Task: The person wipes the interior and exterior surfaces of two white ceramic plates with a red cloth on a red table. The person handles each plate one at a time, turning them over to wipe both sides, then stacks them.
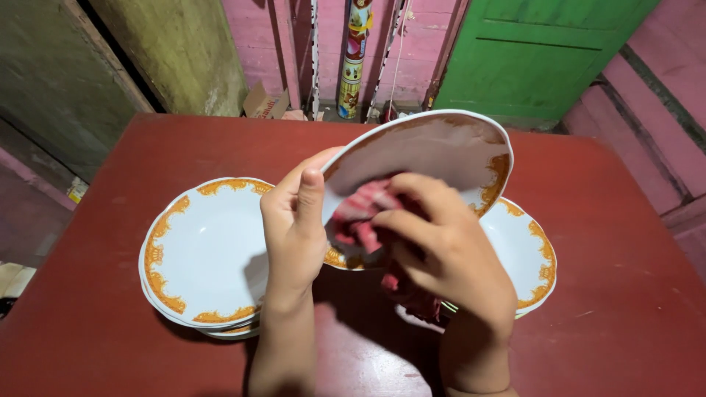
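Wiping step was underway. Left hand [294,220] gripped the tilted white plate w/ orange rim [434,158] by its edge, thumb on the face, held above the red table [110,309]. Right hand [448,250] had fingers curled round a red checked cloth [360,217], pressed on the plate's face. Left of it sat a plate stack [202,254]; another plate [526,254] lay behind-right. Next likely needs turning the plate, firm edge grip.

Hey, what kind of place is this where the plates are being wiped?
Probably a simple room in a home. A red table holds stacked plates, pink plank walls and a green door stand behind it, and the hands wipe a plate with a red cloth.
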